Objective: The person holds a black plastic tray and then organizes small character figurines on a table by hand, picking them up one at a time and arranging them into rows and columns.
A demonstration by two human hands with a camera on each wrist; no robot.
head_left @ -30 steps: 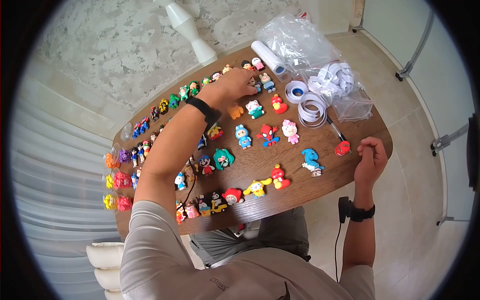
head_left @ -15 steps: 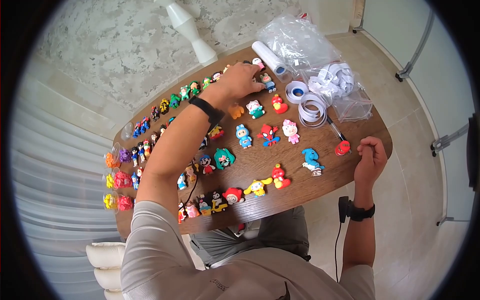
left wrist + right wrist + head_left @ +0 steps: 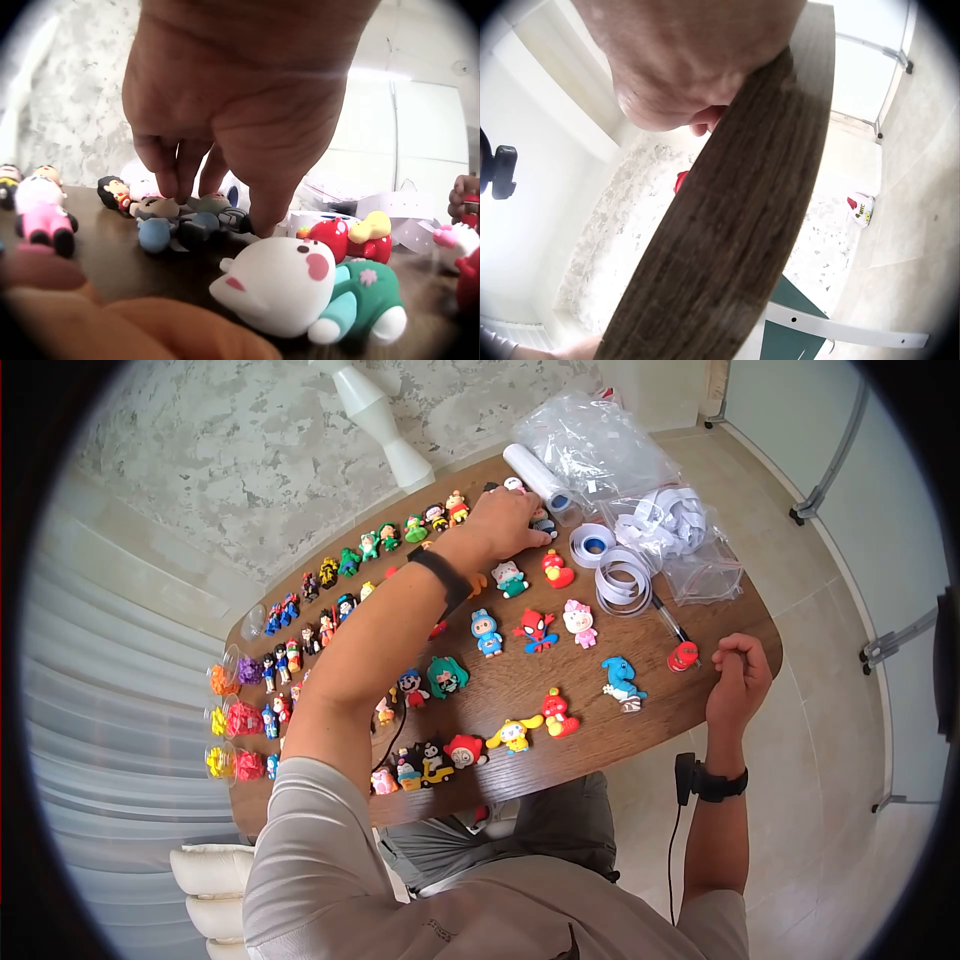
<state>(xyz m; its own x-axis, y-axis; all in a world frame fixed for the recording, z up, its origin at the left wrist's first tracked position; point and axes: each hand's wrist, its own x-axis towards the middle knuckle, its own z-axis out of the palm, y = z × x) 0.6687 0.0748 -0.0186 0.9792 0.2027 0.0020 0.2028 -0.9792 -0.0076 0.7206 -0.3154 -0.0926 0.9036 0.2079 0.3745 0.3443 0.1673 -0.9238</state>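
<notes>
At the far edge of the table my left hand (image 3: 503, 525) bends over grey and blue figures (image 3: 543, 525). In the left wrist view its fingers reach down behind the grey-blue figures (image 3: 199, 229), with the thumb at their right side; the hand partly hides them. A white cat figure in green (image 3: 371, 292) lies closer to that camera. My right hand (image 3: 740, 675) rests at the right table edge, loosely curled and holding nothing, beside a red round object (image 3: 683, 656). The right wrist view shows this hand (image 3: 697, 67) against the wooden edge.
Rows of small figures cover the left of the table (image 3: 590, 722), with coloured pieces in clear cups at the far left. Clear bags (image 3: 600, 445), a white roll (image 3: 535, 472) and coiled white strips (image 3: 625, 580) lie at the back right. A blue dolphin figure (image 3: 622, 682) lies nearer the front.
My left hand has moved slightly right along the far edge and now covers part of the grey-blue rabbit-like figure that was visible beside it. My right hand has stayed in place.
</notes>
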